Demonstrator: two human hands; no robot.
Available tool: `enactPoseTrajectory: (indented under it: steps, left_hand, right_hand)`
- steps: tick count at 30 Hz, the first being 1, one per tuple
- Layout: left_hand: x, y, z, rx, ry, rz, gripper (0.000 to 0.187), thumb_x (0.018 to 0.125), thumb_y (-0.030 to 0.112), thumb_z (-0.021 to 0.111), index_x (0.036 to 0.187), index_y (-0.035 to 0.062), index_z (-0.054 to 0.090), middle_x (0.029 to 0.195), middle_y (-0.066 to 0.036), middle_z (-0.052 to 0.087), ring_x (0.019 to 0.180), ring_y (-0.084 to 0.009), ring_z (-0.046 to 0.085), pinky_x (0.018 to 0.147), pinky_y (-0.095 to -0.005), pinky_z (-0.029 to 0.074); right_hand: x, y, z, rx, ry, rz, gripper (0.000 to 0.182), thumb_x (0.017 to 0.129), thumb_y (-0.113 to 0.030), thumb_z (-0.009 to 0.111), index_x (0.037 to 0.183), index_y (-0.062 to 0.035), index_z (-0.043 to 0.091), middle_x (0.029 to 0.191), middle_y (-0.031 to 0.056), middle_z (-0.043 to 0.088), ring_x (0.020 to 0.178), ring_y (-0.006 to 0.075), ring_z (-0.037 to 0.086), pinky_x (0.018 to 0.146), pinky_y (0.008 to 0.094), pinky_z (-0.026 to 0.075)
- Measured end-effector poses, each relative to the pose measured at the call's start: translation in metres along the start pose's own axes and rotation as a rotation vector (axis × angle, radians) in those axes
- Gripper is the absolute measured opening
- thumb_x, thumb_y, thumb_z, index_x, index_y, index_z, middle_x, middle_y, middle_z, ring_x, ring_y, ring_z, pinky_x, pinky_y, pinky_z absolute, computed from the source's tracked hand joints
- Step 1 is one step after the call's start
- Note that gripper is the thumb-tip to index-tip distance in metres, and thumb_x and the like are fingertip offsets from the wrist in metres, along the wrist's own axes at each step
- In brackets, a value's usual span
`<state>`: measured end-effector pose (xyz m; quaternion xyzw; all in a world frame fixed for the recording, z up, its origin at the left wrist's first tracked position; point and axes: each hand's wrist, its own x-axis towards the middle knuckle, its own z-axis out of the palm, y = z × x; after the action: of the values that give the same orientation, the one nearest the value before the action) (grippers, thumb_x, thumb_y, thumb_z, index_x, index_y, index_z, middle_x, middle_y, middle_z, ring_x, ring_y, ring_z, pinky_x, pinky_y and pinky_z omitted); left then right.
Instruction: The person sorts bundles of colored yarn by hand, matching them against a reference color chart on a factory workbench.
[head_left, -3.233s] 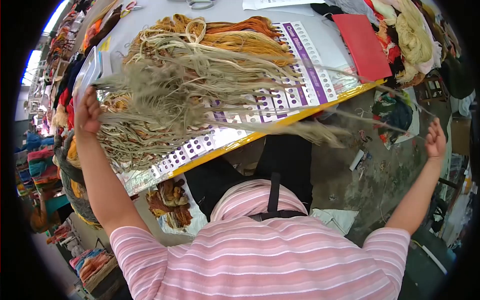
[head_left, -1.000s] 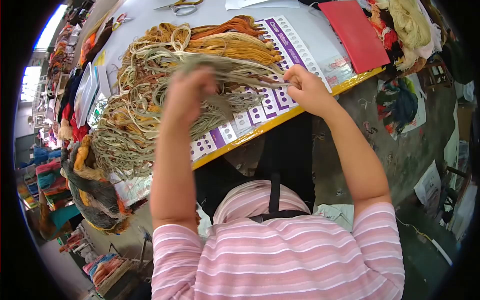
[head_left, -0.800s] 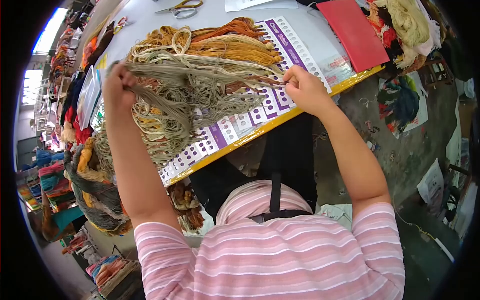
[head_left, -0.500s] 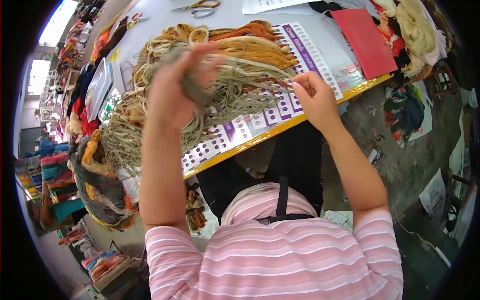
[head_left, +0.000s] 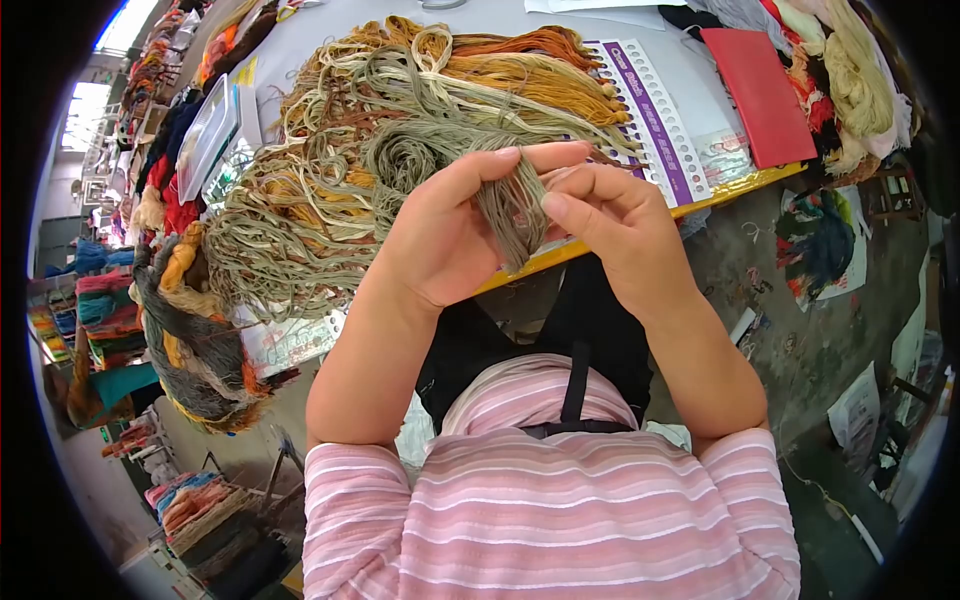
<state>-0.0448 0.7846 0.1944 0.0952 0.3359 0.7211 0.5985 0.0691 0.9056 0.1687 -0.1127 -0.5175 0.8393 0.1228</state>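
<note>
A looped bundle of grey-green yarn [head_left: 512, 215] hangs between my hands near the table's front edge. My left hand [head_left: 455, 220] is wrapped round its upper part, thumb and fingers around the strands. At its right side, my right hand [head_left: 615, 215] has thumb and forefinger pinched together; what lies between these fingertips is too small to make out. Behind and to the left spreads a large heap of green, cream and brown yarn [head_left: 300, 215], with orange and yellow skeins [head_left: 540, 85] at its top right.
A purple and white punched card [head_left: 660, 130] lies right of the heap on the table [head_left: 310, 30]. Farther right are a red folder [head_left: 757, 97] and pale yarn [head_left: 858, 85]. A clear plastic tray [head_left: 205, 140] stands at the left, with dark grey yarn [head_left: 195, 355] at the table's left end.
My left hand has moved right and toward me with the grey-green yarn, close to my right hand. The view has shifted slightly, and the scissors are mostly out of frame.
</note>
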Motion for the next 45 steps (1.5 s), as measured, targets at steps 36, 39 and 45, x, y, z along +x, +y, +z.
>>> enactPoseTrajectory:
  steps: [36,39,45]
  left_hand:
    - [-0.023,0.008,-0.002,0.433,0.129,0.213,0.05,0.087,0.009,0.061,0.131,-0.0085,0.044,0.088,-0.004,0.06,0.068,-0.0087,0.054,0.052,-0.0207,0.041]
    - [-0.021,0.008,-0.004,0.468,0.123,0.229,0.049,0.086,0.008,0.062,0.129,-0.0084,0.046,0.088,-0.004,0.059,0.067,-0.0084,0.053,0.055,-0.0205,0.04]
    - [-0.02,0.007,0.0,0.466,0.13,0.23,0.048,0.086,0.009,0.063,0.128,-0.0082,0.048,0.087,-0.003,0.059,0.066,-0.0084,0.052,0.058,-0.0216,0.04]
  right_hand:
    - [-0.012,-0.004,0.005,0.05,-0.039,0.097,0.013,0.086,-0.008,0.061,0.095,0.0009,0.06,0.08,0.0029,0.06,0.074,0.0089,0.057,0.071,0.0233,0.046]
    - [-0.013,-0.007,0.005,-0.183,-0.078,0.117,0.014,0.083,-0.008,0.065,0.093,0.0008,0.061,0.081,0.0011,0.06,0.074,0.0071,0.056,0.07,0.0227,0.046]
    - [-0.014,-0.005,0.002,-0.366,-0.076,-0.012,0.012,0.081,-0.007,0.067,0.089,0.0011,0.063,0.083,0.0008,0.061,0.076,0.0069,0.055,0.07,0.0225,0.044]
